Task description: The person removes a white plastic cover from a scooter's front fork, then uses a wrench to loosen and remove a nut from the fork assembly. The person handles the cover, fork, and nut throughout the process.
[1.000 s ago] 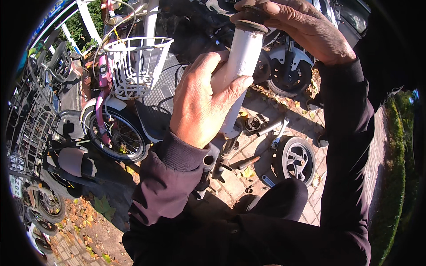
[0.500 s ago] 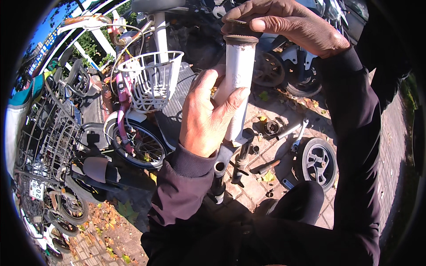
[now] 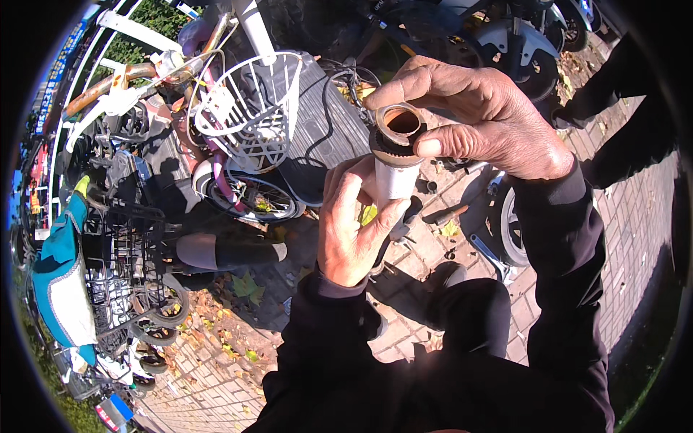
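Observation:
A white metal tube stands in front of me, its upper end tilted toward me so the rusty brown bore shows. My left hand is closed around the tube's side, below the rim. At the top sits a dark toothed ring, around the rusty mouth. My right hand has its thumb and fingers on either side of this ring, pinching it; the other fingers curl above. Whether the ring is loose from the tube I cannot tell. The tube's lower end is mostly hidden behind my left hand and sleeve.
A pink bicycle with a white basket stands at the left, beside a black wire basket and a teal-and-white cover. At the right, a wrench and a small wheel lie on the paving. Parked two-wheelers line the far side.
The tube's top has tipped toward me, bringing its bore into sight. My right hand has come lower in the view, with the ring between thumb and fingers. The whole view has shifted.

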### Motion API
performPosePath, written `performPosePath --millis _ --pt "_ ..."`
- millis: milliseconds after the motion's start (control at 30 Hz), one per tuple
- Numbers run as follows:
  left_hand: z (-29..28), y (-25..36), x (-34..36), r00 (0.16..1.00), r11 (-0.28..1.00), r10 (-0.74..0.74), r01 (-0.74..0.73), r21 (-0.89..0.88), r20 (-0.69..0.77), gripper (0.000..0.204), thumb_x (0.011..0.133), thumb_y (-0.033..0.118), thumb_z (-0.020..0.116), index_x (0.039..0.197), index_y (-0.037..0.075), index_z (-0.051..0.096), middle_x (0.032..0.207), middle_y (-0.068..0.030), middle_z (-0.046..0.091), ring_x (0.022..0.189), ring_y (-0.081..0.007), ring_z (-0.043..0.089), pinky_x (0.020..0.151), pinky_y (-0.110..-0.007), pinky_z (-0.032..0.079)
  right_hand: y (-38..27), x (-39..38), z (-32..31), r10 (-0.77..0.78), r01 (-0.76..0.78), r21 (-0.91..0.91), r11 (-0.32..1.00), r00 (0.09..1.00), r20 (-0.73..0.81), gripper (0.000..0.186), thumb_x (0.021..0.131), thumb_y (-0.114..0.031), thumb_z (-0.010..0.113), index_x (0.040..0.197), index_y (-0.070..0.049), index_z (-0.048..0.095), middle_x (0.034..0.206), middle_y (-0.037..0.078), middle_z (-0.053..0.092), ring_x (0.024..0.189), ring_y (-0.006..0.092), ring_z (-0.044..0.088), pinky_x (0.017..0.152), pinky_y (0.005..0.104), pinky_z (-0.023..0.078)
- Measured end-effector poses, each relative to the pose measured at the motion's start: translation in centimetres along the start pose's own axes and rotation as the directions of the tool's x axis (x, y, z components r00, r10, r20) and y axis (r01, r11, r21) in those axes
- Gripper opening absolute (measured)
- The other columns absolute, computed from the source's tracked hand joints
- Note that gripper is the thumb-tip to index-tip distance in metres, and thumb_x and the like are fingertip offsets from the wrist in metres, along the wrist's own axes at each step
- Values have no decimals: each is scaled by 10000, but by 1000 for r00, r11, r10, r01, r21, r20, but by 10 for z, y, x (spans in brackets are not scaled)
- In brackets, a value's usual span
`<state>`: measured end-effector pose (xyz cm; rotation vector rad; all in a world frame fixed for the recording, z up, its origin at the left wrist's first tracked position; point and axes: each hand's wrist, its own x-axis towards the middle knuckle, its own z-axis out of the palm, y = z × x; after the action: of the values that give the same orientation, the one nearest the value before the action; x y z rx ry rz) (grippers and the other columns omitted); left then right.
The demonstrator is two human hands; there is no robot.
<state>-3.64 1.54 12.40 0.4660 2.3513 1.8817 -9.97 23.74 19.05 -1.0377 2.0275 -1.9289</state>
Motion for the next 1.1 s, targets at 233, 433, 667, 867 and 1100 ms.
performPosePath --millis 233,433,667,867,1100 --pt "-15 40 5 956 963 -271 269 36 110 406 879 153 742 1236 35 588 1129 -95 622 993 -209 606 804 -328 494 -20 -7 21 260 -229 169 959 945 -196 435 853 -155 774 1268 -94 658 1131 31 657 1085 162 625 954 304 505" --pt "-8 97 14 931 909 -343 295 -293 -126 448 953 196 704 1313 -31 563 1170 -118 669 996 -140 636 876 -284 512 -29 -14 39 248 -268 14 963 867 -432 467 816 -202 812 1239 -63 669 1090 83 674 1053 205 640 958 330 479" --pt "-5 132 34 916 897 -364 297 -329 -166 323 989 182 654 1222 -36 606 1097 -98 690 953 -122 645 849 -261 517 -43 -9 40 290 -246 154 957 809 -512 573 814 -163 812 1344 -88 610 1227 94 682 1179 183 604 1040 334 444" --pt "-9 157 41 878 861 -446 369 -349 -172 245 978 148 666 1143 -32 651 1015 -87 712 873 -89 643 751 -217 507 -63 -2 36 270 -257 98 962 821 -504 612 816 -158 809 1375 -73 575 1234 109 677 1182 219 604 1052 350 437" --pt "-7 177 44 820 790 -552 456 -409 -152 270 953 185 704 1110 -33 677 920 -27 679 767 -62 582 681 -203 457 -86 -15 48 504 -245 504 828 719 -478 354 922 -118 716 1261 -40 648 1102 39 704 1014 119 641 896 266 514"
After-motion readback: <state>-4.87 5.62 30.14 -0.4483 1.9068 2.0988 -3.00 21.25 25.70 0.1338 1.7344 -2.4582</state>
